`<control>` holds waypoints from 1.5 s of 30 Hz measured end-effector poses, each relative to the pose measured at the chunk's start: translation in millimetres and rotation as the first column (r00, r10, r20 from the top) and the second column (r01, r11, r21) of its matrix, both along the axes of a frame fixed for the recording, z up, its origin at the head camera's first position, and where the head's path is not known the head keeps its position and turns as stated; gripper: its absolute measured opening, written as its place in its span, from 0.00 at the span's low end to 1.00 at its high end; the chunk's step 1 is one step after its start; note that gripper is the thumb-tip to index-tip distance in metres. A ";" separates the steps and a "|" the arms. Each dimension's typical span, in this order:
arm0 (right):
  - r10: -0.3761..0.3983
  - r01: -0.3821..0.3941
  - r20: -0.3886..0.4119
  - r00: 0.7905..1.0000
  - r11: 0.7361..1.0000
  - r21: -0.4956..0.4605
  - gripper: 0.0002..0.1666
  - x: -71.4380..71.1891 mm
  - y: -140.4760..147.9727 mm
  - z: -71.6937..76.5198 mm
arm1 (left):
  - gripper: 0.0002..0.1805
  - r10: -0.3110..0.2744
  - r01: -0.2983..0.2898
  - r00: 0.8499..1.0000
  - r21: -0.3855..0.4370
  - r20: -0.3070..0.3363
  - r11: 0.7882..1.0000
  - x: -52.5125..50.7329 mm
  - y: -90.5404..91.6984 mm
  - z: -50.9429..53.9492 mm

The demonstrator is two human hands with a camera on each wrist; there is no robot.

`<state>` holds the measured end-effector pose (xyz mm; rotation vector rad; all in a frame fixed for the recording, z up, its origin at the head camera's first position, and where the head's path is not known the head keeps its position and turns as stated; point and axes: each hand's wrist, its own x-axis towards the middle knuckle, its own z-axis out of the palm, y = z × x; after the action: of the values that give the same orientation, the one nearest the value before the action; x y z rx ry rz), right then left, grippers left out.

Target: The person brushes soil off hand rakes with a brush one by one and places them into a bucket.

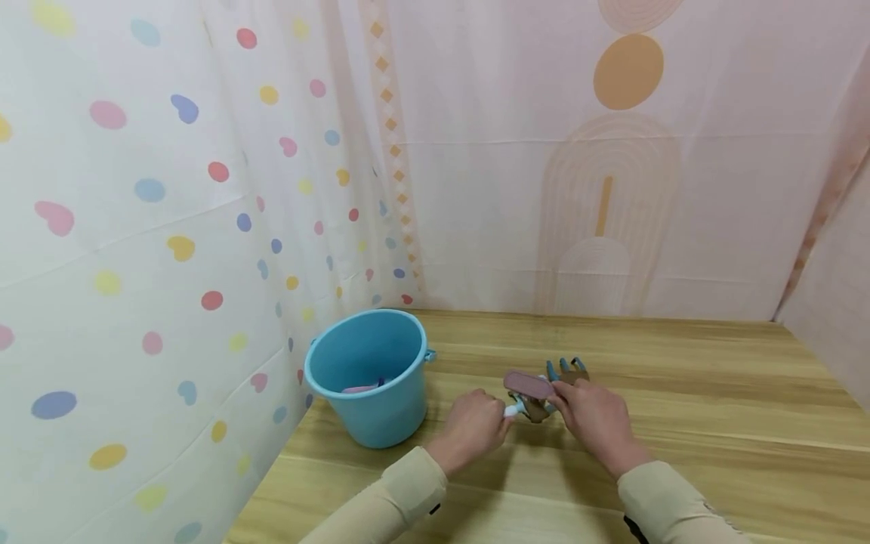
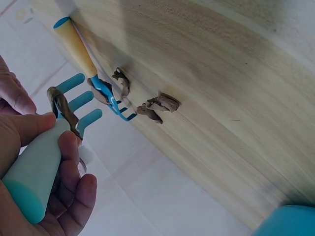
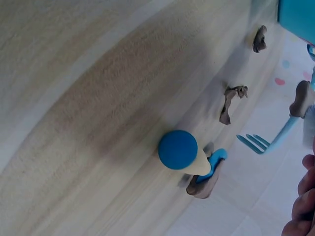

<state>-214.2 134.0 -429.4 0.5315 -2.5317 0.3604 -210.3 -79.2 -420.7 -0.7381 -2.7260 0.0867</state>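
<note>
My left hand (image 1: pixel 476 425) grips the pale mint handle of a small garden hand rake (image 2: pixel 40 164); its blue tines point away from the palm. A brown, clay-like strip (image 2: pixel 63 109) clings to the rake's neck. My right hand (image 1: pixel 600 417) holds a brush with a mauve back (image 1: pixel 529 384), right over the rake. Pale bristles (image 3: pixel 309 129) face the brown strip in the right wrist view; whether they touch it is unclear. Below the hands, a second rake (image 2: pixel 78 49) with a wooden handle and blue prongs lies on the table, brown matter against it.
Several brown lumps (image 2: pixel 165 102) lie about the second rake on the wood-grain table (image 1: pixel 714 393). Left of my hands stands a blue bucket (image 1: pixel 384 412) with a pinkish item (image 1: pixel 359 389) and something dark inside. Patterned curtains (image 1: pixel 476 211) enclose the table's left and back.
</note>
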 end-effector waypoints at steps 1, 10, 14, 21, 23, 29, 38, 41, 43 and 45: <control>-0.013 0.013 -0.001 1.000 1.000 0.004 0.13 -0.2 -1.2 -0.8 | 0.19 0.002 -0.002 1.000 0.001 0.006 1.000 -0.3 -0.1 -0.1; -0.052 0.059 0.122 0.991 0.997 -0.054 0.14 -6.6 3.1 -1.3 | 0.21 -0.028 0.027 0.999 0.028 0.016 0.999 0.1 -1.1 -2.6; -0.040 0.067 0.191 0.981 0.989 -0.134 0.17 -9.3 13.9 2.0 | 0.20 -0.028 0.025 0.999 0.060 0.034 0.998 -1.0 -2.1 -3.9; 0.121 -0.115 0.059 0.991 0.989 -0.092 0.16 -4.6 14.6 6.4 | 0.18 -0.005 0.004 1.000 0.041 0.014 0.999 -4.4 -1.9 1.0; 0.114 -0.114 0.004 0.993 0.993 -0.034 0.15 -3.4 11.4 4.7 | 0.17 -0.028 0.028 1.000 0.015 0.002 0.999 -3.4 -0.4 2.4; 0.039 -0.039 0.010 0.999 0.999 -0.017 0.14 -4.4 3.0 -1.2 | 0.18 -0.014 0.014 1.000 -0.018 -0.002 1.000 0.9 1.8 1.1; -0.006 0.009 0.061 0.998 0.999 -0.045 0.13 -4.9 1.0 -1.6 | 0.19 -0.020 0.020 1.000 -0.017 -0.006 1.000 2.7 1.0 -1.0; -0.021 0.025 0.075 0.997 0.998 -0.052 0.14 -6.3 1.6 -2.3 | 0.19 -0.019 0.019 1.000 -0.010 0.002 1.000 3.0 1.2 -0.6; -0.031 0.036 0.080 0.996 0.998 -0.059 0.14 -8.0 2.1 -3.3 | 0.19 -0.017 0.017 1.000 -0.003 0.007 1.000 2.8 1.4 -0.4; -0.038 0.043 0.085 0.996 0.997 -0.067 0.15 -9.3 2.4 -4.2 | 0.19 -0.015 0.015 1.000 0.004 0.009 1.000 2.2 1.7 -0.7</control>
<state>-223.5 136.3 -433.5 0.4464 -2.5955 0.4625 -208.1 -77.5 -421.4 -0.7599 -2.7277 0.0752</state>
